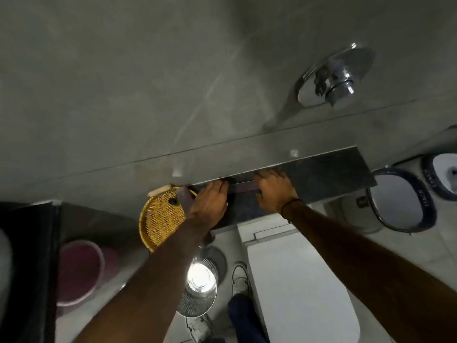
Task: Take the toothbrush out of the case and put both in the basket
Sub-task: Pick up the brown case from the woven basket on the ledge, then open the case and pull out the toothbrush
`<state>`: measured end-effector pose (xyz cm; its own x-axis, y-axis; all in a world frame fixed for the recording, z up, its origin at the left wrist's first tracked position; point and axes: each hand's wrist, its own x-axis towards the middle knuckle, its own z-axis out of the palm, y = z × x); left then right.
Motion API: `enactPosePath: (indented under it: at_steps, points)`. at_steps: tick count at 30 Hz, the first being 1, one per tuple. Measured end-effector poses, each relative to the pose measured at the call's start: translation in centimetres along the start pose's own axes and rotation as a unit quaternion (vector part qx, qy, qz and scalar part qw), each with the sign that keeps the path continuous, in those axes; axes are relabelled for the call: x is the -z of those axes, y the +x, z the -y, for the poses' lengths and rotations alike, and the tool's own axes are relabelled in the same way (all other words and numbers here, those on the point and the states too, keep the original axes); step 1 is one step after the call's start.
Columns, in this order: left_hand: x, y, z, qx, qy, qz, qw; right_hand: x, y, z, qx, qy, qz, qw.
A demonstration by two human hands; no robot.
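A long, dark, narrow toothbrush case (243,187) lies along the back of a dark stone shelf (329,174) against the wall. My left hand (210,201) covers its left end and my right hand (273,189) covers its right end, fingers curled on it. The toothbrush itself is hidden. A yellow wicker basket (158,224) sits at the shelf's left end, just left of my left hand. It holds a small dark object (172,201) and a flat dark item (185,198).
Below the shelf stands a white toilet with its lid down (296,280). A steel bin (200,283) and a pink bucket (79,271) are on the floor to the left. A chrome flush plate (333,78) is on the wall above. Dark-rimmed buckets (400,201) stand to the right.
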<state>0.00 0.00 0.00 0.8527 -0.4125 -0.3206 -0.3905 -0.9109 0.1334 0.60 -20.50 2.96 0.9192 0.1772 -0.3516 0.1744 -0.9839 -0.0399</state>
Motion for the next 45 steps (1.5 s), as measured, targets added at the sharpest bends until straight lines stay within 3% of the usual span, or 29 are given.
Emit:
enactPosePath:
  at_steps: [4,8,12,15,17,20,22,26,29,31,32,33,35,37,40,45]
  points:
    - [-2.5,3.5,-0.8,0.024,0.065,0.028,0.997,-3.3,3.1,-1.2,0.006,-0.027,0.035,0.999]
    - [-3.5,5.2,-0.8,0.032,0.060,0.057,0.996,-5.0,4.7,-1.8,0.018,-0.043,0.046,0.998]
    - [-3.6,3.8,-0.9,0.037,-0.033,0.035,0.998,-4.6,3.7,-2.1,0.034,-0.059,0.051,0.996]
    - [-2.8,2.1,-0.3,0.040,-0.172,-0.027,0.984,-3.7,2.0,-2.4,0.026,-0.036,0.038,0.998]
    - [-1.9,1.4,-0.2,0.096,-0.314,-0.059,0.943,-2.9,1.3,-2.9,0.015,-0.015,0.025,0.999]
    - [1.0,-2.4,-0.6,0.182,-0.524,-0.046,0.831,-0.4,-1.9,-1.8,0.010,0.011,-0.001,1.000]
    - [2.6,-5.4,-0.5,0.202,-0.602,-0.037,0.771,1.5,-3.9,-0.2,0.014,0.023,-0.018,0.999]
    - [5.3,-10.0,0.7,0.223,-0.636,-0.069,0.735,4.8,-6.9,3.4,0.003,0.058,-0.046,0.997]
    - [6.7,-12.8,1.6,0.248,-0.654,-0.099,0.708,6.1,-8.8,6.0,-0.054,0.169,-0.105,0.979]
    - [7.4,-14.6,2.3,0.263,-0.663,-0.117,0.691,6.7,-10.3,8.3,-0.137,0.295,-0.156,0.932]
    - [7.6,-15.5,2.7,0.264,-0.671,-0.121,0.682,7.0,-11.1,9.5,-0.195,0.377,-0.171,0.889]
    - [7.8,-16.3,3.0,0.260,-0.682,-0.123,0.673,7.2,-11.6,10.6,-0.259,0.468,-0.163,0.829]
    - [8.4,-17.9,3.2,0.244,-0.707,-0.124,0.652,7.5,-12.8,13.0,-0.336,0.646,-0.063,0.683]
    - [9.0,-19.3,3.0,0.226,-0.733,-0.119,0.630,7.6,-13.5,14.7,-0.309,0.760,0.031,0.571]
    - [9.7,-20.6,3.0,0.209,-0.763,-0.105,0.603,8.0,-13.8,16.2,-0.261,0.812,0.042,0.520]
    - [11.1,-22.1,3.7,0.201,-0.770,-0.102,0.597,9.4,-13.8,17.4,-0.242,0.820,0.015,0.519]
